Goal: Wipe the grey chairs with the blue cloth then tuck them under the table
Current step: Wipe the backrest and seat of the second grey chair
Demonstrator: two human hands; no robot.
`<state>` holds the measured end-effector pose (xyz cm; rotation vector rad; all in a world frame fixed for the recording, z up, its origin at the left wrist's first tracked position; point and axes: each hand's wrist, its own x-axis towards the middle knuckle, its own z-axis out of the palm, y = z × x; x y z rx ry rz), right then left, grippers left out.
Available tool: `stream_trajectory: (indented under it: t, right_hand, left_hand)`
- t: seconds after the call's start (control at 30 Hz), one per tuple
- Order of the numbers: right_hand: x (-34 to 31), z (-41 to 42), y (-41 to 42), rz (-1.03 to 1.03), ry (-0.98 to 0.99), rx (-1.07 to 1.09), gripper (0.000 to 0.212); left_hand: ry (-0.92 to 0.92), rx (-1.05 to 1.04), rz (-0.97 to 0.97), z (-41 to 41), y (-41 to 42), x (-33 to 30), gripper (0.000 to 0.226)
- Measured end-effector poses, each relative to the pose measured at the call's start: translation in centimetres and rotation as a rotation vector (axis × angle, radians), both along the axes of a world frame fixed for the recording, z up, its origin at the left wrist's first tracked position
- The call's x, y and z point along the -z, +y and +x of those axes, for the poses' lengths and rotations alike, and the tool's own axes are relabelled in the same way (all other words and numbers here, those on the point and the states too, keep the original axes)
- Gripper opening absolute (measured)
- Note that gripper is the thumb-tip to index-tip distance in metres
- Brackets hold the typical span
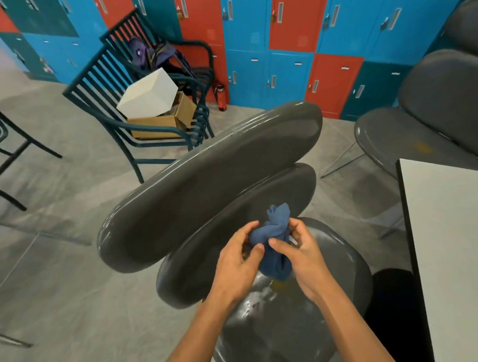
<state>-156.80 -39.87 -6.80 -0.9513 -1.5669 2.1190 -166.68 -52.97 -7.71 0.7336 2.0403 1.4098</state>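
Blue cloth (pixel 274 243) is bunched between left hand (pixel 235 261) and right hand (pixel 299 255), both pinching it — soft, light, easily regathered. Grey chair (pixel 209 183) is judged hard-shelled, glossy, probably slippery — best gripped at the backrest edge.

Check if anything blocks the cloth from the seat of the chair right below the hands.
Nothing visible does. Both the left hand and the right hand grip the bunched blue cloth directly above the grey chair, whose glossy seat lies bare beneath it; the cloth hangs close over it.
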Motion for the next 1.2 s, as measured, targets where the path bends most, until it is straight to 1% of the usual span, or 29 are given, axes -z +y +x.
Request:
stream_trajectory:
  t: [0.07, 0.1, 0.23, 0.33, 0.4, 0.47, 0.53, 0.6, 0.7, 0.77, 0.87, 1.03, 1.2]
  right_hand:
    - [0.3, 0.5, -1.2, -0.026, -0.006, 0.002, 0.038]
    - [0.4, 0.7, -1.7, -0.034, -0.008, -0.002, 0.037]
    - [0.8, 1.7, -3.2, -0.08, 0.012, 0.021, 0.032]
    - [1.4, 2.4, -4.0, -0.07, 0.006, 0.07, 0.03]
    - [1.5, 2.9, -4.3, -0.039, -0.03, 0.083, 0.04]
    - [1.6, 3.3, -4.4, -0.016, -0.071, 0.074, 0.057]
    - [1.7, 3.7, -4.5, 0.032, -0.107, 0.005, 0.072]
    - [2.1, 3.8, -4.6, 0.081, -0.137, -0.096, 0.076]
    - [2.9, 3.9, -4.6, 0.206, -0.206, -0.254, 0.067]
    - [3.5, 4.0, -4.3, 0.326, -0.274, -0.359, 0.055]
    - [4.2, 4.5, -3.8, 0.4, -0.321, -0.445, 0.035]
    - [5.7, 6.0, -2.2, 0.5, -0.349, -0.509, 0.023]
    - [6.9, 6.7, -0.7, 0.616, -0.362, -0.578, 0.024]
  left_hand:
    - [0.012, 0.025, -0.02, 0.2, -1.1, 0.5, 0.046]
    - [0.019, 0.04, -0.033, 0.3, -1.6, 0.7, 0.044]
    - [0.032, 0.087, -0.08, 0.6, -3.1, 1.2, 0.023]
    - [0.073, 0.073, -0.049, 1.0, -4.0, 1.3, 0.016]
    - [0.076, 0.053, -0.015, 1.4, -4.6, 1.3, 0.014]
    - [0.066, 0.032, 0.002, 2.1, -5.1, 1.1, 0.015]
    - [0.035, 0.028, 0.004, 2.6, -5.6, 1.1, 0.014]
    - [0.001, 0.025, 0.0, 3.2, -6.1, 1.2, 0.011]
    - [0.026, -0.002, -0.016, 4.1, -6.4, 1.3, 0.012]
    - [0.068, -0.03, -0.023, 4.9, -6.5, 1.3, 0.012]
    - [0.132, -0.099, -0.037, 6.0, -6.5, 1.5, 0.015]
    - [0.197, -0.199, -0.127, 8.7, -6.0, 3.0, 0.016]
    - [0.228, -0.355, -0.169, 10.8, -5.4, 4.2, 0.022]
